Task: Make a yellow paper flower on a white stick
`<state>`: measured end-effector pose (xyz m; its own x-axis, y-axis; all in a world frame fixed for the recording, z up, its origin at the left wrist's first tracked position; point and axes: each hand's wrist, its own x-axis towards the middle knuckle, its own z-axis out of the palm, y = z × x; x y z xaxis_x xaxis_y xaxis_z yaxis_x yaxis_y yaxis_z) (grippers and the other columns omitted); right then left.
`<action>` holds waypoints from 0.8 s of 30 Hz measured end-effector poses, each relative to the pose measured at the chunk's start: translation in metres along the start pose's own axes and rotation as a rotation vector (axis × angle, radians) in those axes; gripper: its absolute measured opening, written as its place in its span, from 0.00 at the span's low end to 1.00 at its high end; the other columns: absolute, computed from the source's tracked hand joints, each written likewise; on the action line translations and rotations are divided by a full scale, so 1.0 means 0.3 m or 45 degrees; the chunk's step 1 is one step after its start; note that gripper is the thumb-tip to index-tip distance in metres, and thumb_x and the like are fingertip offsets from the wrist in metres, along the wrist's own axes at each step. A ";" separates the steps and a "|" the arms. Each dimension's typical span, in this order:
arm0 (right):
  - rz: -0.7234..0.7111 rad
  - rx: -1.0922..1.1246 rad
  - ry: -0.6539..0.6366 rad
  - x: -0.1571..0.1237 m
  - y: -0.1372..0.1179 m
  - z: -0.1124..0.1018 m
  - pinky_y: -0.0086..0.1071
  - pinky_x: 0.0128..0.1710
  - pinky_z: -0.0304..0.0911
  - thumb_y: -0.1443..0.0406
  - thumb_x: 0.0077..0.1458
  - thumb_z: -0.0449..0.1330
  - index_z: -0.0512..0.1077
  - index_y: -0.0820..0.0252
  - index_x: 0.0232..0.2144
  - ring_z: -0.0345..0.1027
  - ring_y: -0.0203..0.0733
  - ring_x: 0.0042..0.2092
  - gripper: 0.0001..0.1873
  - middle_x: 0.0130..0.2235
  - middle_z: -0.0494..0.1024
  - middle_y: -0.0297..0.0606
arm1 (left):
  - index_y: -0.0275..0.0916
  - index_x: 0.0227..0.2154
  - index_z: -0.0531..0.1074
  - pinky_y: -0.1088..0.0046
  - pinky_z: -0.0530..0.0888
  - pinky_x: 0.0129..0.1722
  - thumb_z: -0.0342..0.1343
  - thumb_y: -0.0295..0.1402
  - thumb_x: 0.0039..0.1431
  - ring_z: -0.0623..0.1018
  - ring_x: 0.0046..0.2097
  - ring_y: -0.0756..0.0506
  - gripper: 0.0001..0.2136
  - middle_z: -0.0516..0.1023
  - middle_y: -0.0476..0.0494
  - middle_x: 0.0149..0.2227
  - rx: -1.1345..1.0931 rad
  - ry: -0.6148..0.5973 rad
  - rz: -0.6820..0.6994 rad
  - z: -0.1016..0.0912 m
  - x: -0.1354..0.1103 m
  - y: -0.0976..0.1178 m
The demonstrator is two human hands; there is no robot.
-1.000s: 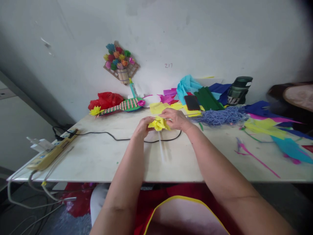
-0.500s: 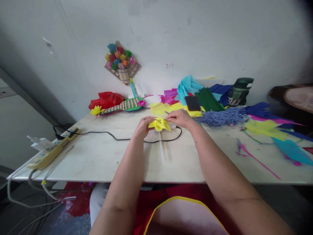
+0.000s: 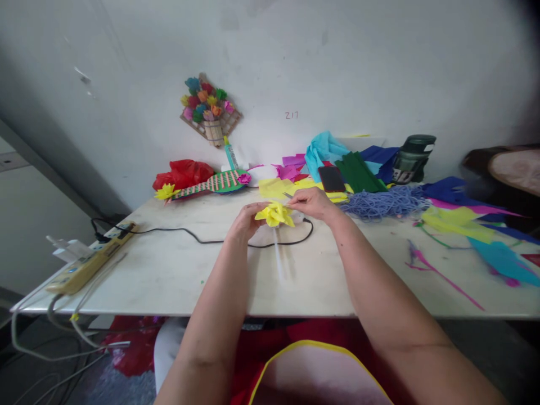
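A yellow crepe-paper flower with pointed petals is held up over the middle of the table. My left hand grips it from the left, with fingers partly hidden behind the petals. On the right, my right hand is closed around a slim grey pointed tool, whose tip sticks out beyond the fingers; its kind is unclear. Those right fingertips are close to the flower's right petals, and I cannot tell if they touch. Below the flower, a pale translucent stick extends toward me.
A black cable runs from the power strip to beneath my hands. Behind lie a green paper guitar, a phone, coloured paper and blue-grey string. A dark green bottle stands at back right.
Almost nothing differs. Both hands keep their hold in nearly the same place, and the view has shifted very slightly.
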<state>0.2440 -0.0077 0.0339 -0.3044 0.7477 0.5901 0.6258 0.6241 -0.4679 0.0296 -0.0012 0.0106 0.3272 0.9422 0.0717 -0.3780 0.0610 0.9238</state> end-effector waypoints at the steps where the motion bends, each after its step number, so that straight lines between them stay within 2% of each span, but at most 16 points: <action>1: -0.002 0.003 0.004 0.000 0.002 0.000 0.27 0.27 0.55 0.63 0.46 0.62 0.78 0.59 0.25 0.67 0.35 0.29 0.06 0.26 0.78 0.35 | 0.32 0.30 0.78 0.72 0.73 0.31 0.59 0.32 0.39 0.76 0.32 0.46 0.12 0.79 0.41 0.31 -0.004 0.005 -0.005 0.001 -0.001 0.001; 9: 0.017 -0.020 0.014 0.003 0.000 0.002 0.27 0.28 0.55 0.65 0.45 0.62 0.77 0.59 0.23 0.67 0.35 0.29 0.05 0.26 0.77 0.35 | 0.34 0.28 0.76 0.74 0.73 0.29 0.57 0.34 0.43 0.76 0.33 0.47 0.10 0.78 0.42 0.32 -0.066 0.168 -0.112 0.033 -0.002 0.011; 15: 0.015 -0.015 0.021 0.002 0.000 0.011 0.27 0.27 0.54 0.65 0.45 0.62 0.77 0.58 0.22 0.67 0.35 0.29 0.04 0.25 0.77 0.34 | 0.34 0.26 0.76 0.74 0.71 0.28 0.53 0.29 0.38 0.75 0.31 0.47 0.10 0.78 0.43 0.28 0.026 0.232 -0.151 0.044 -0.002 0.015; 24: 0.014 -0.014 0.015 0.003 -0.006 0.013 0.27 0.27 0.54 0.65 0.44 0.63 0.77 0.58 0.22 0.66 0.35 0.29 0.04 0.25 0.76 0.33 | 0.32 0.25 0.76 0.74 0.69 0.28 0.54 0.26 0.33 0.75 0.26 0.48 0.11 0.77 0.43 0.23 0.072 0.287 -0.008 0.025 0.017 0.002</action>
<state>0.2396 -0.0073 0.0327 -0.2891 0.7518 0.5926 0.6368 0.6132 -0.4673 0.0377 0.0013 0.0143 0.1253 0.9920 -0.0140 -0.3255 0.0545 0.9440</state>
